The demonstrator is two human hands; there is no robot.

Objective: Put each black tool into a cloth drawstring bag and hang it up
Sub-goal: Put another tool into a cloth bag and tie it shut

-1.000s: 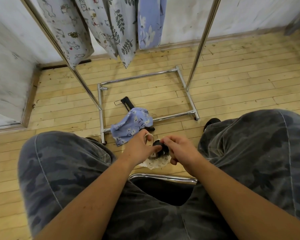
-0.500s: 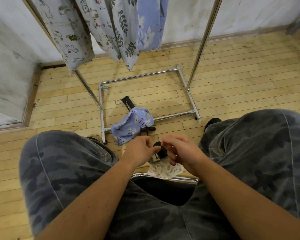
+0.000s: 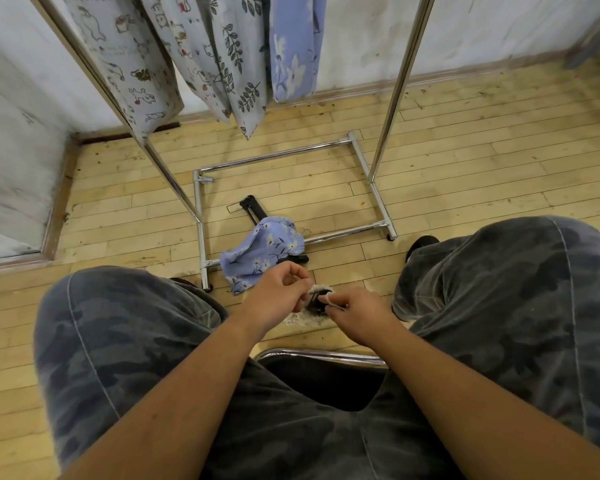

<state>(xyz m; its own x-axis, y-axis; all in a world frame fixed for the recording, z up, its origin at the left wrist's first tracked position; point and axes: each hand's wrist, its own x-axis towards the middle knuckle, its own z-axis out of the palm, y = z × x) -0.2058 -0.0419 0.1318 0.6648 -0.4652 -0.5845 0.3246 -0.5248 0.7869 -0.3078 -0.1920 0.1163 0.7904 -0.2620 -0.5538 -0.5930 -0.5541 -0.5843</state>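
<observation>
Between my knees I hold a small white patterned cloth bag [image 3: 303, 319] with a black tool [image 3: 315, 304] sticking into its mouth. My left hand [image 3: 280, 295] pinches the bag's rim on the left side. My right hand [image 3: 355, 315] pinches the rim or cord on the right. A blue flowered bag [image 3: 262, 252] lies on the floor ahead, over another black tool [image 3: 253, 208]. Several filled bags [image 3: 222, 60] hang from the metal rack [image 3: 400, 76].
I sit on a chair with a chrome front edge [image 3: 321, 355], legs apart. The rack's base frame [image 3: 200, 216] stands on the wooden floor just ahead. White walls close off the left and the far side.
My hands have drawn the white bag's mouth up around the black tool. Most of the tool sits inside the cloth now, where before it was held above the bag.
</observation>
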